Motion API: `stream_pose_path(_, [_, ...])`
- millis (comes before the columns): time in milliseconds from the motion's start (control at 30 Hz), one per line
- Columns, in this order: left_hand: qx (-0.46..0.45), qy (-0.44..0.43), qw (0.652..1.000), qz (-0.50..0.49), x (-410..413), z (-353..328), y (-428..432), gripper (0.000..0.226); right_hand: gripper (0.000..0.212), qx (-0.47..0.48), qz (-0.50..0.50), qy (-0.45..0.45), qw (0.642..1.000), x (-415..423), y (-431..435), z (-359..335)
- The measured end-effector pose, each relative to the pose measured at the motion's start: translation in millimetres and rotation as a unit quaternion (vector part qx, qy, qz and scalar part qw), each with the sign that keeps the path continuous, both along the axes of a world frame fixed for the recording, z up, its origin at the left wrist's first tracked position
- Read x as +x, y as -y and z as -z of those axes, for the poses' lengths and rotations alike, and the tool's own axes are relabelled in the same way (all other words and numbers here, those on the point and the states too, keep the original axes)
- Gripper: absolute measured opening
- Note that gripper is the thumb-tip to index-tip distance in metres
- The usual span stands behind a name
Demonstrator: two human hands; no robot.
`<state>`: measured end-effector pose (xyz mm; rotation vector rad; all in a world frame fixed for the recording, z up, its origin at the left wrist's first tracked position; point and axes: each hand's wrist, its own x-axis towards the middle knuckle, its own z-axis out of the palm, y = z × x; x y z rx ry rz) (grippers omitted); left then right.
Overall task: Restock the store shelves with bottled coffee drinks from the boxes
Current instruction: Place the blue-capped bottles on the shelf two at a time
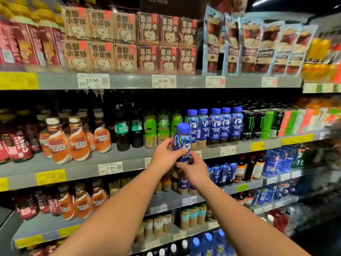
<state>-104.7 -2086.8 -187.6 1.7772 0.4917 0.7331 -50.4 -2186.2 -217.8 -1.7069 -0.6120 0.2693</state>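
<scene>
Both hands grip one blue bottle (182,140) of coffee drink, held upright in the air just before the middle shelf (129,160). The left hand (163,157) wraps its fingers round the bottle's left side at about nine o'clock. The right hand (194,169) pinches the lower part from five o'clock, fingertips on the label. The bottle's base is hidden behind the hands, and it looks clear of the shelf rather than resting on it.

At one to two o'clock from the held bottle a row of matching blue bottles (215,124) stands along the shelf front. Green-labelled bottles (163,126) stand at eleven o'clock and black cans (249,124) lie further out at three o'clock. No box is in view.

The step in hand seems to be placing: this bottle is on its way to join its own kind. The next move likely calls for carrying it forward toward one o'clock, setting it down beside the leftmost blue bottle with the label outward, without knocking the green ones, and then letting go.
</scene>
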Motion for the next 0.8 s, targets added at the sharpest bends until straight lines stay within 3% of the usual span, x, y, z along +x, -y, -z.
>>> stream_pose_path(167, [0.007,-0.002,1.0,0.025,23,-9,-2,0.036,0.032,-0.006,0.015,0.015,1.0,16,0,-13])
stream_pose_path(300, [0.004,0.018,1.0,-0.005,43,-7,-9,0.027,0.043,-0.012,0.034,0.012,0.999,37,-10,-16])
stream_pose_path(400, [0.014,0.031,0.999,-0.027,60,-15,-19,0.023,0.039,0.002,0.026,0.013,1.0,56,-25,-25])
stream_pose_path(567, [0.035,0.035,0.994,-0.095,88,-27,-37,0.022,0.045,0.001,0.001,0.039,0.999,83,-45,-35])
stream_pose_path(800, [0.065,-0.005,0.988,-0.141,115,-15,-52,0.031,0.032,0.004,-0.015,0.003,1.0,101,-64,-22])
